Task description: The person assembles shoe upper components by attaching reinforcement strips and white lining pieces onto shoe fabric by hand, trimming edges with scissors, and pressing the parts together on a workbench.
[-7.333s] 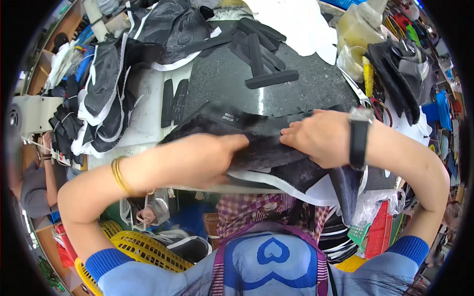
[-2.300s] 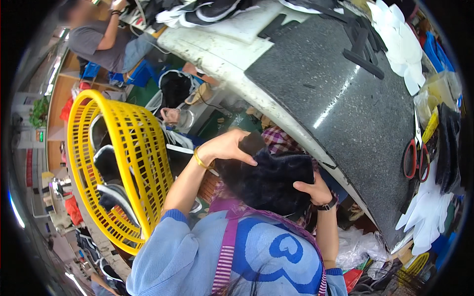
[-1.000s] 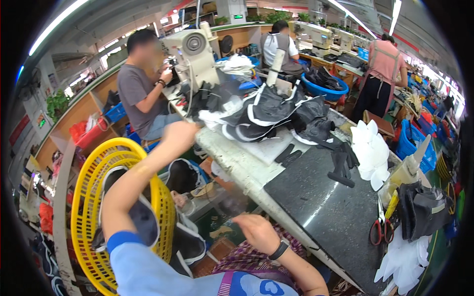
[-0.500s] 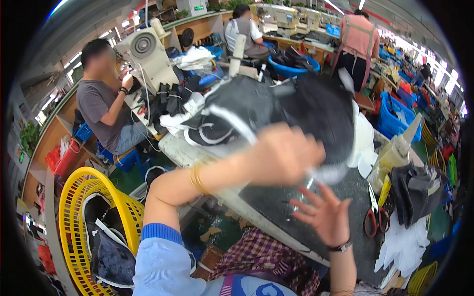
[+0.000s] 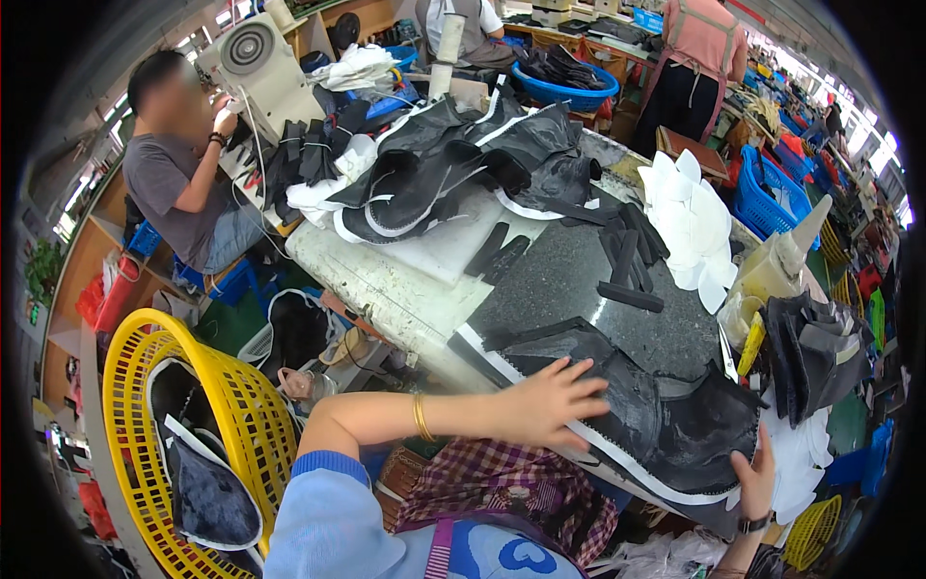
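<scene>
A black boot upper [image 5: 617, 386] with a white band along its near edge lies spread out on the worktable, close to me. My left hand [image 5: 552, 400] rests over its left half, palm down with the fingers spread. At its right end is my right hand [image 5: 754, 478], thumb and fingers apart beside the edge, gripping nothing visible. Scissor blades [image 5: 725, 355] poke out behind the upper; the handles are hidden. More black uppers with white edging [image 5: 415, 193] are heaped at the far left of the table. Loose black strips [image 5: 632, 256] lie beyond the upper.
White cut pieces [image 5: 690, 217] lie along the table's far right side, near a pale glue pot [image 5: 767, 280] and stacked dark pieces [image 5: 815, 352]. A yellow basket [image 5: 121, 425] holding uppers stands at my left. A person [image 5: 174, 183] sits by a sewing machine [image 5: 260, 77].
The dark piece, blurred and raised over the table, now lies flat near me. My left hand has come down onto it; my right hand has moved right and lower, to its end.
</scene>
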A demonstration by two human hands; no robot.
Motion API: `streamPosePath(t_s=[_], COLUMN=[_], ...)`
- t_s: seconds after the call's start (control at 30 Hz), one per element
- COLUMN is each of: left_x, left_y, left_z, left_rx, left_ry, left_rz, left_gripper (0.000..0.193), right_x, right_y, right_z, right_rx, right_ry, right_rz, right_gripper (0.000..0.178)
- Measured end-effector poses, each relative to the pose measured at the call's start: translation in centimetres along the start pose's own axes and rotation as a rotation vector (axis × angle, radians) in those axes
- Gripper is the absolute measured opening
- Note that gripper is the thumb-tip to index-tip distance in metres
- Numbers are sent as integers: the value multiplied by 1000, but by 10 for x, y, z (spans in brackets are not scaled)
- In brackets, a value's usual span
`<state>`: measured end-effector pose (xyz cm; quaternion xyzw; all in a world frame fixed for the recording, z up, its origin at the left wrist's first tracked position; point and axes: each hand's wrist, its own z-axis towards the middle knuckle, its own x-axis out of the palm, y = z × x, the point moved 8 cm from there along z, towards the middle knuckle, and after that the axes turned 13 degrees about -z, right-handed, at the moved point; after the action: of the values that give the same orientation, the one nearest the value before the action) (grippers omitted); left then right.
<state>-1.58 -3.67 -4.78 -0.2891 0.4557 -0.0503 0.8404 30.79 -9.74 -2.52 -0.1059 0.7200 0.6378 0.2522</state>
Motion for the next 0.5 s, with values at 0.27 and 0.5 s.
streamPosePath(t_s=[0.27,0.5], left_x=[-124,-125], left_y=[202,210], left_z=[-6,-10], left_rx=[-645,-645], left_ry=[-197,-297], left_rz=[483,353], left_gripper=[15,23], right_x=[76,230], right_y=[139,185], right_z=[35,106], right_rx=[-560,-966], right_ry=[28,447], right_rz=[-718,-568], right_gripper=[36,18])
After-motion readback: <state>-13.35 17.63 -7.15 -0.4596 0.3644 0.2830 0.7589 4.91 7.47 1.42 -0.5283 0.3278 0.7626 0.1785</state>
